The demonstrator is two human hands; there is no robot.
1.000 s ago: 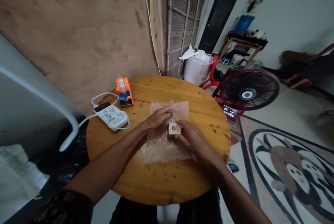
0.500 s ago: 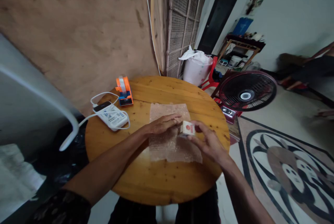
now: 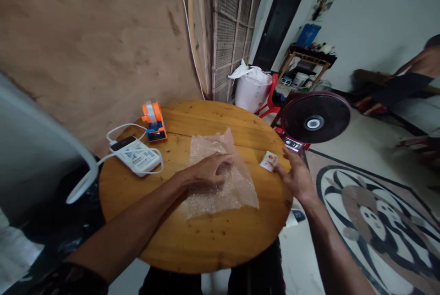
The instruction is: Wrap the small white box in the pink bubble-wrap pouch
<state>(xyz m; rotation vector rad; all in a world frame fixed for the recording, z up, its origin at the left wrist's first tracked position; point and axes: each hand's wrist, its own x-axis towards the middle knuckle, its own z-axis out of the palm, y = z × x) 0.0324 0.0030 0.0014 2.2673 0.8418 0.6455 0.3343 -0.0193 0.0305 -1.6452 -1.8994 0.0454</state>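
A sheet of bubble wrap (image 3: 237, 189) lies on the round wooden table (image 3: 206, 249), its far right edge lifted a little. My left hand (image 3: 209, 169) is on the sheet with its fingers curled; whether they pinch the wrap is hard to make out. A small white box with red print (image 3: 269, 161) stands on the table to the right of the wrap. Just right of the box is my right hand (image 3: 296, 176), fingers apart, thumb close to the box's side.
An orange and blue tape dispenser (image 3: 154, 121) stands at the table's far left. Nearer is a white power bank (image 3: 142, 160) with a phone and looped cable. A fan (image 3: 314, 121) stands beyond the right edge. A person (image 3: 412, 75) is at far right.
My right hand has moved right and let go of the small box, which now stands beside the wrap. My left hand's fingers have curled, and the wrap has shifted with its far edge raised.
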